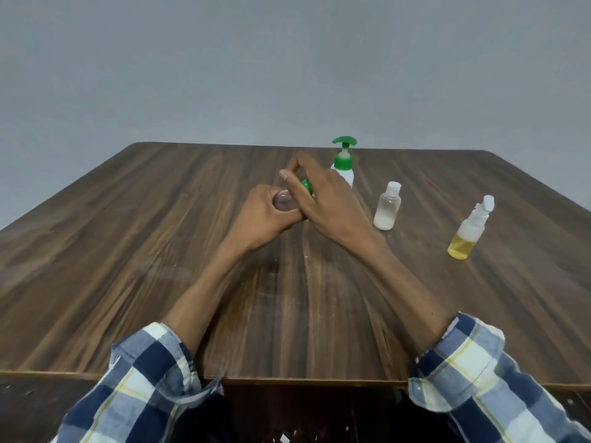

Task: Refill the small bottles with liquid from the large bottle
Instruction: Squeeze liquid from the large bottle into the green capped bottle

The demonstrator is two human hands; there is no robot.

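Together, left hand [267,212] wraps clear bottle [284,200]; right hand [323,195] pinches green cap [307,186].

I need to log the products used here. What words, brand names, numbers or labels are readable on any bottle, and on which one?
None can be read.
Pump bottle: no label visible.
Clear flip-cap bottle: no print visible.
Spray bottle with yellow liquid: no print visible.
Bottle with the green cap, held in the left hand and right hand: mostly hidden.
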